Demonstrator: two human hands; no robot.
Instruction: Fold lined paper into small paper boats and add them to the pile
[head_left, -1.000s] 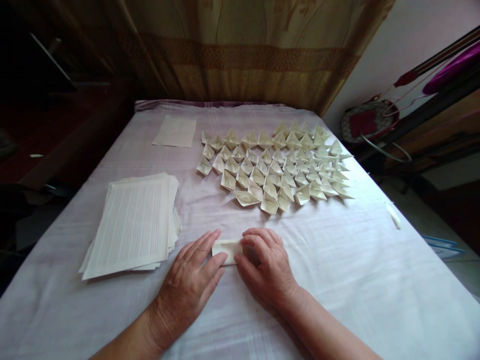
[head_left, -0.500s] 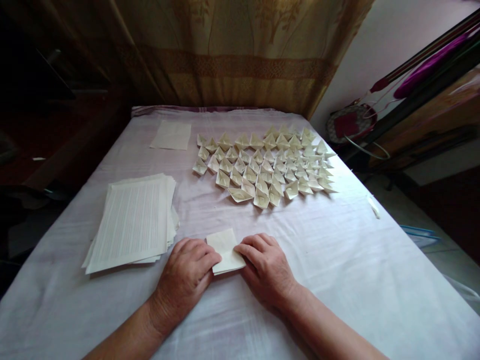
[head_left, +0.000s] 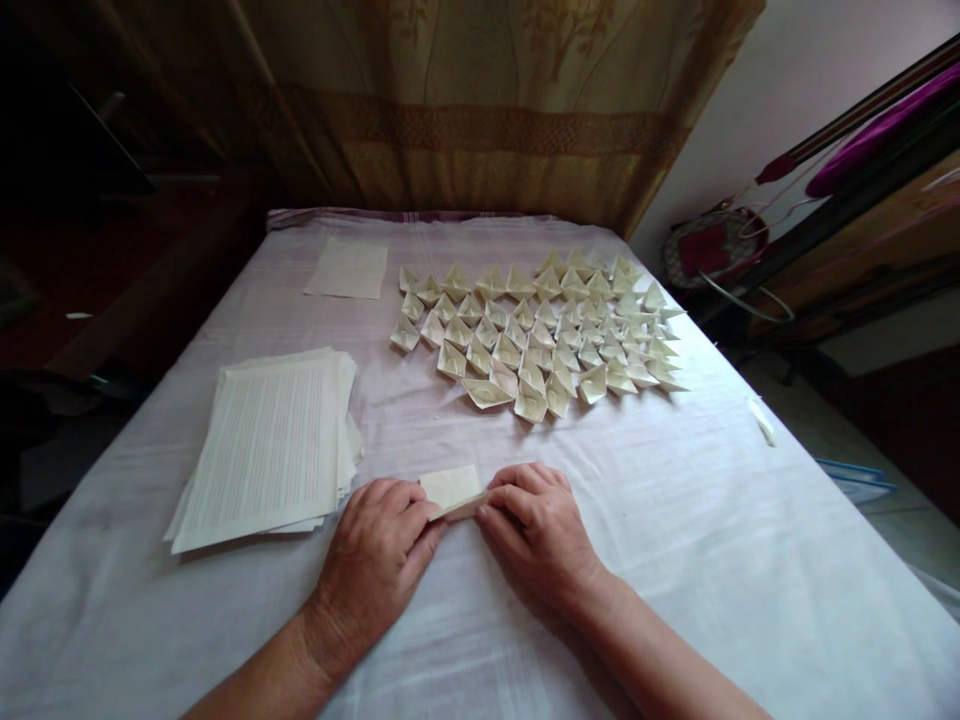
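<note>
A small piece of folded paper (head_left: 448,486) lies between my hands near the front middle of the cloth, its near edge raised off the surface. My left hand (head_left: 380,540) pinches its left end, the thumb below and the fingers over the top. At the right end my right hand (head_left: 536,520) grips the same raised edge between thumb and fingers. Beyond them stand many folded paper boats (head_left: 525,340), packed in rows. Left of my left hand lies a stack of printed paper sheets (head_left: 262,450).
One loose blank sheet (head_left: 348,268) lies at the back left. A small white strip (head_left: 763,422) rests near the right edge of the white bedsheet (head_left: 675,520). A brown curtain (head_left: 465,110) hangs behind, and a bag (head_left: 712,247) is at the right.
The paper's near edge has been lifted and tilted up by both hands; before, it lay flatter with its lower panel facing up. The view has shifted slightly.
</note>
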